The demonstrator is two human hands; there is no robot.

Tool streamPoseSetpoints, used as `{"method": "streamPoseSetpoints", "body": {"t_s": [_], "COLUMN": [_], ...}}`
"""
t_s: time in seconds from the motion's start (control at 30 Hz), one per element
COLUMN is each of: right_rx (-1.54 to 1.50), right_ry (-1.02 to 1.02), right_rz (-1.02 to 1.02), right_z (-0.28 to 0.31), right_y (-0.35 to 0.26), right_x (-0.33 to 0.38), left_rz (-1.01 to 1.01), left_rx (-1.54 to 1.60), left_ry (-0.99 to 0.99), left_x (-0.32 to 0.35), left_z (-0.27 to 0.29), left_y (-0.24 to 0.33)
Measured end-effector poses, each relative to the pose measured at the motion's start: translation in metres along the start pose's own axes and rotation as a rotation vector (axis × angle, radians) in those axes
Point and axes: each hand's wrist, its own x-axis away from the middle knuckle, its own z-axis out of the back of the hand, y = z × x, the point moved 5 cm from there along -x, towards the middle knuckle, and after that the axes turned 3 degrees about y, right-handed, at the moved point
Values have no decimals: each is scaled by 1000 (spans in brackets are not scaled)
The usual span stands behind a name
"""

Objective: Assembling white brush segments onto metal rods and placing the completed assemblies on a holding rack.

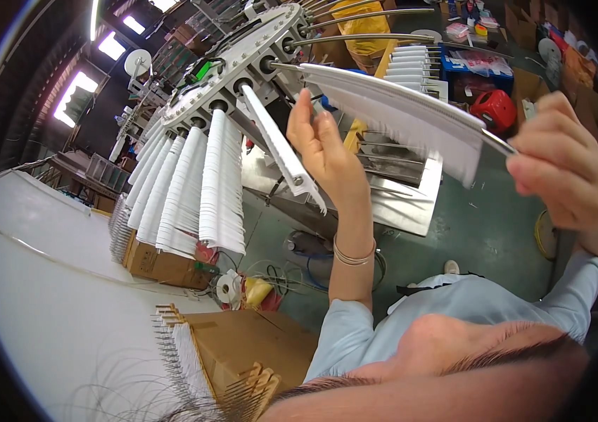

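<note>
A long metal rod (499,142) carries a stack of thin white pieces (404,112), hanging like a fringe. It reaches out from a round metal machine head (225,63) with rods set around its rim. My right hand (559,165), slightly blurred, is closed around the rod's outer end. Below the stack's inner part, my left hand (331,151) is raised with its fingers stretched up and nothing seen in it. Just left of that hand, a second rod bears a narrow row of white pieces (274,141). Whether my left fingertips touch the hanging stack, I cannot tell.
More loaded rods (221,183) hang at the left, beside a white table (67,239). Bare rods (376,39) extend at the top. A metal plate (411,211) lies beneath the stack. Cardboard boxes (243,344) stand lower left; a red object (494,109) is at the right.
</note>
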Motion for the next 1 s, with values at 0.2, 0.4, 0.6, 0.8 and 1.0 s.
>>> {"method": "streamPoseSetpoints", "body": {"t_s": [0.2, 0.4, 0.6, 0.8, 1.0], "right_rx": [-16, -138, -432, -436, -279], "right_ry": [107, 190, 212, 254, 177], "right_rz": [44, -72, -176, -144, -106], "right_z": [-41, -49, -45, -4, 33], "right_y": [39, 53, 55, 16, -18], "right_x": [-25, -18, 6, 49, 94], "left_rz": [3, -151, -414, -569, -618], "left_rx": [-90, -196, -293, -394, -461], "left_ry": [-25, -86, -115, -73, -7], "left_x": [20, 42, 46, 44, 45], "left_z": [1, -4, -18, -34, -45], "left_y": [-5, 10, 31, 44, 44]}}
